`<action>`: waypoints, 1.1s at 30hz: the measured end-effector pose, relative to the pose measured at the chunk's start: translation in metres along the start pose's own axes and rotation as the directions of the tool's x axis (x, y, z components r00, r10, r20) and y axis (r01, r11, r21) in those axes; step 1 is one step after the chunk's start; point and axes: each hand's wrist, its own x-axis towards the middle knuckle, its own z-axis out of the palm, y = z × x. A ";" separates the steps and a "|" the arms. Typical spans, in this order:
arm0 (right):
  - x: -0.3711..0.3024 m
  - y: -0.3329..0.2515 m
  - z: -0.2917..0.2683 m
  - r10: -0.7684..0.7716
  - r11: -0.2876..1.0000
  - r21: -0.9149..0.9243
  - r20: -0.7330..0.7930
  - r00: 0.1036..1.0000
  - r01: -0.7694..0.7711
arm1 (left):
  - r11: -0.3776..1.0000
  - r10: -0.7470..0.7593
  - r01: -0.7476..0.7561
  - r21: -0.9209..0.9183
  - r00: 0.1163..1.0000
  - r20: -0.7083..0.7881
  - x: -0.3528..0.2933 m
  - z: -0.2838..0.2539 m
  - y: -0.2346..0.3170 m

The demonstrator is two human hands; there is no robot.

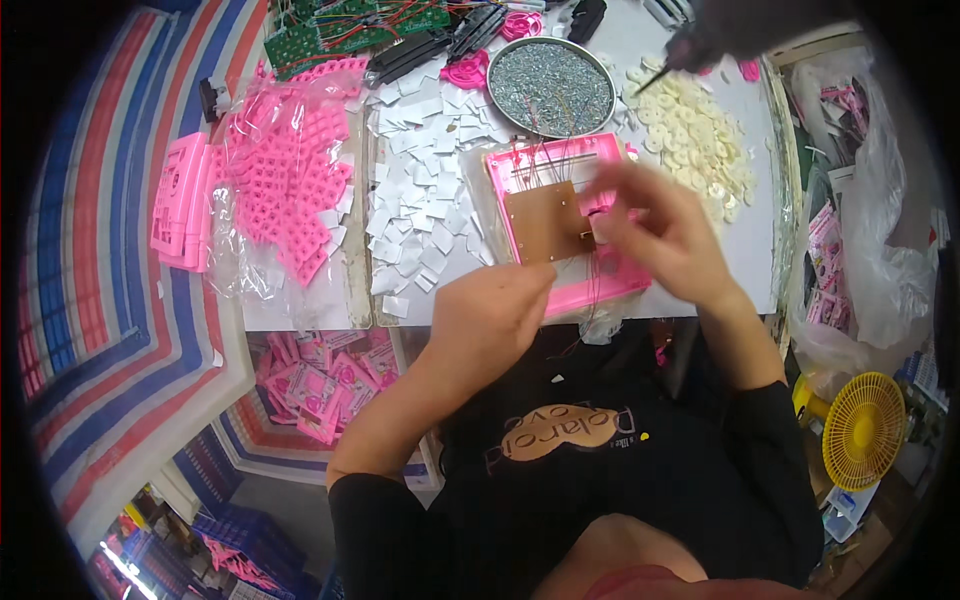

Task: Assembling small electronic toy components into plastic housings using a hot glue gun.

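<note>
A brown circuit board (pixel 540 222) lies in an open pink plastic casing (pixel 588 293), which is on the table in front of me. Thin wires (pixel 548 172) run from the board's far side and hang past the casing's near edge. My left hand (pixel 490 312) has its fingers curled at the board's near-left edge, seemingly pinching it; the fingertips are partly hidden. Over the board's right edge hovers my right hand (pixel 665 225), its fingers bent and smeared by motion. Whether it holds anything cannot be made out.
Beyond the casing stands a round dish of small screws (pixel 552 85). Cream discs (pixel 690 140) lie right, white square pieces (pixel 425 170) and pink rubber keypads (pixel 290 170) left. A dark screwdriver-like tool (pixel 690 50) hangs at upper right. Green circuit boards (pixel 350 30) lie far left; a yellow fan (pixel 863 430) stands lower right.
</note>
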 end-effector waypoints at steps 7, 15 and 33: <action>-0.011 0.014 0.014 0.074 0.997 -0.053 0.232 0.970 -0.063 | 0.998 0.049 -0.045 0.039 0.992 -0.120 0.009 0.004 0.006; -0.013 0.021 0.014 0.236 0.929 0.224 0.252 0.938 -0.294 | 0.371 -0.584 0.644 -0.669 0.722 0.371 0.005 -0.007 0.004; -0.022 0.028 0.017 0.058 0.998 0.019 0.162 0.985 -0.062 | 0.613 -0.521 0.664 -0.427 0.747 0.413 0.017 -0.001 0.002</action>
